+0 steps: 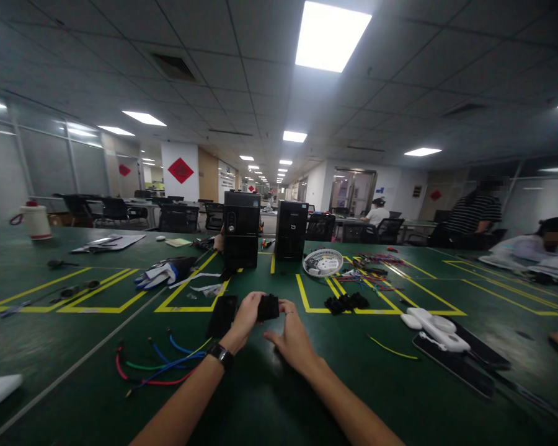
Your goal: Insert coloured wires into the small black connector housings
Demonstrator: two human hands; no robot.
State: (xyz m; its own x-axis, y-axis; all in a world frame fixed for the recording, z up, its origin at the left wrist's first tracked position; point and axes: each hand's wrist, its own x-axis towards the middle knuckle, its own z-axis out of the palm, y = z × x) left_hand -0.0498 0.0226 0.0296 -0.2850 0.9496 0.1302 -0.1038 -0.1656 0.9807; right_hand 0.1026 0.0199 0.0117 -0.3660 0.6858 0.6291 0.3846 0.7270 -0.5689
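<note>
My left hand (248, 316), with a black watch (221, 355) at the wrist, is closed round a small black block-shaped part (268, 307). My right hand (294, 339) touches the part's right end with its fingertips, while its thumb stands apart below. The exact kind of part is too dark to make out. A flat black piece (222, 316) lies on the green tabletop just left of my left hand. Red, blue and green cables (155, 381) with metal ends spread beside my left forearm. Similar black parts (346, 303) sit in a cluster beyond my right hand.
Two black tower cases (242, 238) stand upright ahead. A white round basket (323, 264) and tangled wires (374, 272) are to their right. A thin yellow-green wire (393, 348), white devices (434, 328) and gloves (165, 272) lie around. Other people (474, 214) are at the right.
</note>
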